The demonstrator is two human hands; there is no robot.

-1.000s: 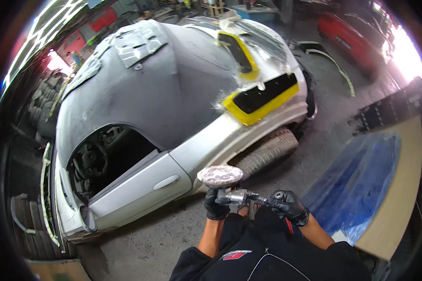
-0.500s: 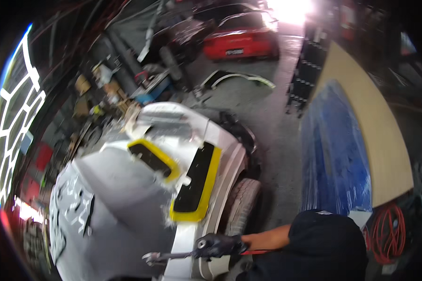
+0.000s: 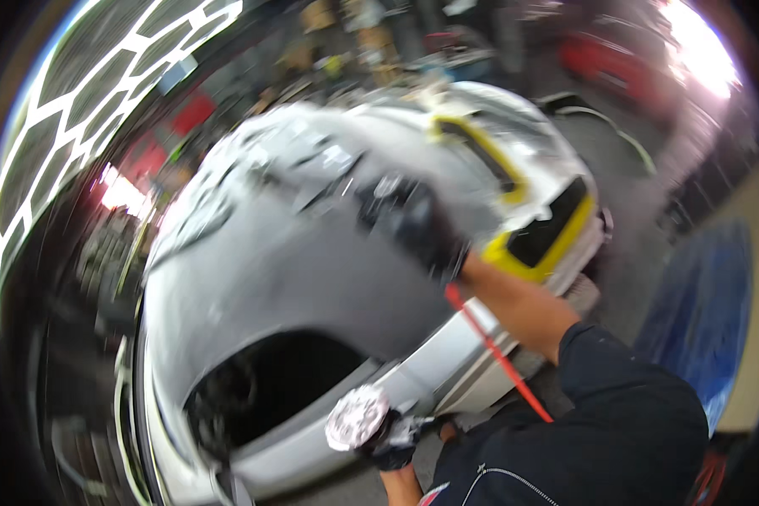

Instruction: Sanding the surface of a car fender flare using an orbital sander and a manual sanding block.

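My right hand (image 3: 413,223), in a black glove, is stretched out over the grey, matt upper surface of a white car body (image 3: 312,261). Its fingers are closed round a silvery tool, blurred by motion, and a red hose (image 3: 502,363) trails back from the hand. Low in the view my left hand (image 3: 396,443), also black-gloved, grips a round-pad tool that looks like a sander (image 3: 358,417). Its whitish, pink-tinged disc faces up beside the car's dark opening (image 3: 287,379). The fingers beneath the disc are partly hidden.
Torn, crumpled masking scraps (image 3: 287,164) cover the car's far left. Two black patches with yellow borders (image 3: 548,232) lie on its right side. Beyond stand a red car (image 3: 616,67) and a curved trim piece (image 3: 607,126). A blue film-covered panel (image 3: 700,312) is at right.
The view has swung left, so the car appears farther right. My right hand with its tool has moved up and out over the grey surface. My left hand with the round-pad tool has come into sight.
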